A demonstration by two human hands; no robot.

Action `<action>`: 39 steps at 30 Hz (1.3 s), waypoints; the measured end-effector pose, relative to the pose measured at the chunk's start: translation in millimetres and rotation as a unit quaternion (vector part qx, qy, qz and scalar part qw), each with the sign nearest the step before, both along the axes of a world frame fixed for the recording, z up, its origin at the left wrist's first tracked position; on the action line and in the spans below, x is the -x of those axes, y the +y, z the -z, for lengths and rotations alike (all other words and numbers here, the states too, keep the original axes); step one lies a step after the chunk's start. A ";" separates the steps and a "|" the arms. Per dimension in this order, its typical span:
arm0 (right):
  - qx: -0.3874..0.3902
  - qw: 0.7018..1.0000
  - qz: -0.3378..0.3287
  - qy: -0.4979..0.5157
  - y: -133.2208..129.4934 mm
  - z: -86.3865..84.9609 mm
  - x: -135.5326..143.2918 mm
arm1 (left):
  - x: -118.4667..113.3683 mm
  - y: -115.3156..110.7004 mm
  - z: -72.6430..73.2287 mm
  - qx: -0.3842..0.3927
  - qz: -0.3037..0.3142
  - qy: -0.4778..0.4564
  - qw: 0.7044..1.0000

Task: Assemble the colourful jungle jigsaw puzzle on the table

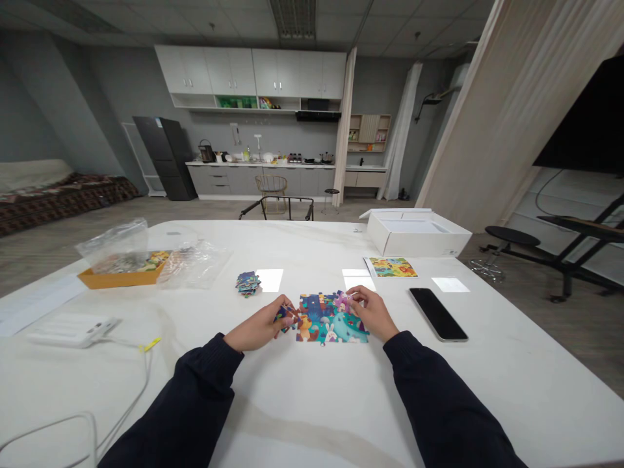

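Observation:
A partly joined jigsaw puzzle with a rabbit and a blue-green animal lies flat on the white table in front of me. My right hand pinches a purple puzzle piece at the puzzle's upper right edge; whether it is fitted in I cannot tell. At the left edge, my left hand has its fingers closed around several dark blue puzzle pieces, partly hidden by the fingers. Beyond the left hand sits a pile of puzzle pieces.
Far left stands an orange box with plastic bags. A white charger with cables lies nearer. To the right are a phone, a picture card and an open white box.

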State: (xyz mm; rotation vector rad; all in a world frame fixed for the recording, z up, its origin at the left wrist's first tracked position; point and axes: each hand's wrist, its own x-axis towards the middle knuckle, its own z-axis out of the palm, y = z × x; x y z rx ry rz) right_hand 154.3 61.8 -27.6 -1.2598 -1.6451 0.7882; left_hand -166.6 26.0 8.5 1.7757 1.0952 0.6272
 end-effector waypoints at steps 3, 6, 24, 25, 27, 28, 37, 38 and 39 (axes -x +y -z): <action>0.013 0.997 -0.046 0.058 0.7 -3.8 20.4 | -19.0 8.9 10.9 -0.005 -0.012 -0.097 0.995; 0.018 0.991 -0.098 0.084 2.4 -4.2 50.8 | -39.8 22.7 26.6 -0.045 -0.081 -0.127 0.988; -0.080 0.960 0.004 -0.269 18.0 17.0 23.3 | -48.1 43.6 44.9 -0.216 -0.107 0.089 0.966; -0.076 0.964 0.001 -0.253 18.0 17.2 25.0 | -48.7 42.9 44.6 -0.219 -0.110 0.099 0.964; -0.071 0.974 -0.009 -0.217 18.1 17.5 26.6 | -50.1 41.6 43.2 -0.227 -0.116 0.102 0.962; -0.070 0.978 -0.014 -0.198 18.2 17.7 26.8 | -50.9 40.9 42.2 -0.232 -0.117 0.095 0.961; -0.062 0.994 -0.025 -0.081 18.0 15.1 30.0 | -54.5 35.4 38.2 -0.248 -0.123 0.024 0.961; -0.058 0.995 -0.023 -0.071 17.6 14.5 30.5 | -54.0 36.2 38.8 -0.251 -0.126 0.024 0.959; -0.055 0.996 -0.020 -0.064 17.2 14.1 31.0 | -53.4 37.0 39.4 -0.252 -0.128 0.025 0.959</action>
